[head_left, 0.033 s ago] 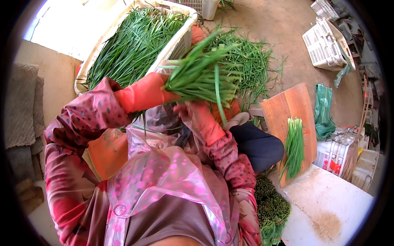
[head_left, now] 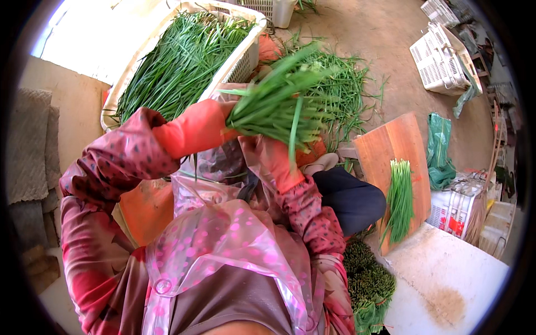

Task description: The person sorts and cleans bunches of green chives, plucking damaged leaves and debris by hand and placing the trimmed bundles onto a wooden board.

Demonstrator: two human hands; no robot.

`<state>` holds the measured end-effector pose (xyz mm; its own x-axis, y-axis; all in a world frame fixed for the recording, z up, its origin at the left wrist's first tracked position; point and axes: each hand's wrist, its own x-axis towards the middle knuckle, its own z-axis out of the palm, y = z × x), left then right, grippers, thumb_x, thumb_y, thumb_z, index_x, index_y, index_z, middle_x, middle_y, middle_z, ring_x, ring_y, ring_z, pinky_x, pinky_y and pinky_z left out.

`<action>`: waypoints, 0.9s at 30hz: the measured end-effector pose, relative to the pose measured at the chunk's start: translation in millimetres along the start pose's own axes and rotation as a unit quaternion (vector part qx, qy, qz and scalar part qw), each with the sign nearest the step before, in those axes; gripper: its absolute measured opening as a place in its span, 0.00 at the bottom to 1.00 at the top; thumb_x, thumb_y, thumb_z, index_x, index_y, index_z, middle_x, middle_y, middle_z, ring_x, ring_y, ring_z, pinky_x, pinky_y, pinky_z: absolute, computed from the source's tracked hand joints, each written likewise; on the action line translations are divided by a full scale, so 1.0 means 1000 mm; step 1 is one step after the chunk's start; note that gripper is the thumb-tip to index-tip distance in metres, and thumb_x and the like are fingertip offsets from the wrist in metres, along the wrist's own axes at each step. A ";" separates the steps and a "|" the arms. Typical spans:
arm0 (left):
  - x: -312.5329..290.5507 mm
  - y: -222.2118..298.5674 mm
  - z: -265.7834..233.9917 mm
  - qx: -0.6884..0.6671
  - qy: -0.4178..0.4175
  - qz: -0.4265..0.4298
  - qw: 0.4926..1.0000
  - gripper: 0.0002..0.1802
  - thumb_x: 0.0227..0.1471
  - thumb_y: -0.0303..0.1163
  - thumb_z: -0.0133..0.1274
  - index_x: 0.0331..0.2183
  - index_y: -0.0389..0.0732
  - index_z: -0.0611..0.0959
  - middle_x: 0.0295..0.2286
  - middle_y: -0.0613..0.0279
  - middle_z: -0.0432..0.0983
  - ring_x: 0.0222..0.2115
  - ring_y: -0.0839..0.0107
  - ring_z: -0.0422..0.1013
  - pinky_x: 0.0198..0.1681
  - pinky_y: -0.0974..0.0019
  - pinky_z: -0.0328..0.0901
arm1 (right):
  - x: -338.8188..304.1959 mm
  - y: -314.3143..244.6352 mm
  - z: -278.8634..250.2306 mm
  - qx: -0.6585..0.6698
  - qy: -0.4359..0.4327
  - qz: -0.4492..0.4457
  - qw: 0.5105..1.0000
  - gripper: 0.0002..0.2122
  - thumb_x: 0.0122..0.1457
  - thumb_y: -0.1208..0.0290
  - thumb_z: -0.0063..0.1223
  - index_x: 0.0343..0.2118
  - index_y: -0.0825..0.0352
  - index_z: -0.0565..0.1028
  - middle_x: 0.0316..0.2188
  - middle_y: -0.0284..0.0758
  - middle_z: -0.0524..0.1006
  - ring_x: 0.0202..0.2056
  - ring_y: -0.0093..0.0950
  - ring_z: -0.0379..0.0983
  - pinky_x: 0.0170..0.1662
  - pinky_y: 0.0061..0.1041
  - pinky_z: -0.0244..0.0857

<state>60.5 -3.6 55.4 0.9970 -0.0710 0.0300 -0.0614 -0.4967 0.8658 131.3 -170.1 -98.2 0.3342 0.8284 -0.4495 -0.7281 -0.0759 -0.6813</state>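
My left hand [head_left: 195,127], in an orange-red rubber glove, is closed around a loose bunch of chives [head_left: 273,114]. The long green leaves fan out to the right and are smeared by motion. Just below the bunch is my right hand [head_left: 276,159], gloved in the same colour, its fingers hidden by the leaves and blur. One leaf hangs down over that glove. A neat bundle of chives [head_left: 400,198], pale ends away from me, lies on a wooden board [head_left: 371,148] to my right.
At the upper left stands a white plastic crate [head_left: 248,53] heaped with chives. Loose leaves [head_left: 346,89] cover the floor beyond my hands. More bundles [head_left: 365,273] sit by my right hip, beside a white slab [head_left: 452,268]. A white basket [head_left: 441,61] stands at the far right.
The bunch and my left hand have shifted slightly to the right. My right hand has also moved a little, its fingers now more covered by the leaves.
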 end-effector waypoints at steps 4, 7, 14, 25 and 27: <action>-0.015 0.022 0.013 0.435 -0.077 -0.095 0.892 0.45 0.37 0.31 0.60 0.60 0.49 0.63 0.25 0.55 0.74 0.22 0.55 0.74 0.24 0.55 0.68 | 0.036 0.007 -0.034 0.032 -0.059 -0.250 0.966 0.21 0.63 0.61 0.46 0.56 0.66 0.63 0.45 0.37 0.74 0.39 0.27 0.73 0.42 0.27 0.69; -0.052 -0.012 0.033 0.491 -0.076 -0.061 0.866 0.45 0.45 0.32 0.52 0.63 0.43 0.54 0.25 0.54 0.71 0.20 0.57 0.73 0.24 0.54 0.68 | 0.041 0.009 -0.053 0.301 -0.236 -0.159 0.910 0.23 0.63 0.61 0.47 0.57 0.66 0.61 0.46 0.38 0.73 0.42 0.30 0.72 0.44 0.29 0.68; -0.121 -0.017 0.052 0.313 -0.111 -0.187 0.925 0.50 0.41 0.34 0.60 0.63 0.42 0.54 0.40 0.48 0.73 0.34 0.49 0.74 0.37 0.52 0.69 | 0.048 0.018 -0.045 0.387 -0.388 -0.092 0.832 0.27 0.63 0.60 0.47 0.60 0.65 0.55 0.49 0.40 0.71 0.47 0.35 0.70 0.50 0.34 0.67; 0.007 -0.036 0.011 -0.377 -0.160 -0.150 0.900 0.53 0.41 0.50 0.67 0.60 0.35 0.61 0.54 0.59 0.64 0.55 0.68 0.60 0.59 0.61 0.54 | 0.022 0.011 -0.051 0.403 -0.353 -0.055 0.843 0.34 0.63 0.57 0.48 0.66 0.63 0.45 0.55 0.44 0.68 0.54 0.46 0.67 0.55 0.45 0.68; -0.015 -0.065 0.039 -0.420 -0.274 -0.313 0.806 0.48 0.41 0.47 0.67 0.57 0.34 0.66 0.51 0.57 0.69 0.52 0.67 0.64 0.56 0.64 0.57 | -0.002 -0.006 -0.032 0.372 -0.231 -0.051 0.898 0.29 0.64 0.59 0.46 0.64 0.63 0.52 0.50 0.43 0.72 0.49 0.39 0.73 0.50 0.40 0.72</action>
<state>47.6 -4.2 -20.7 0.6353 -0.5200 -0.5710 0.7295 0.1614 0.6647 153.9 -188.5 -111.7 0.2637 0.9646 -0.0021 -0.9632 0.2632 -0.0548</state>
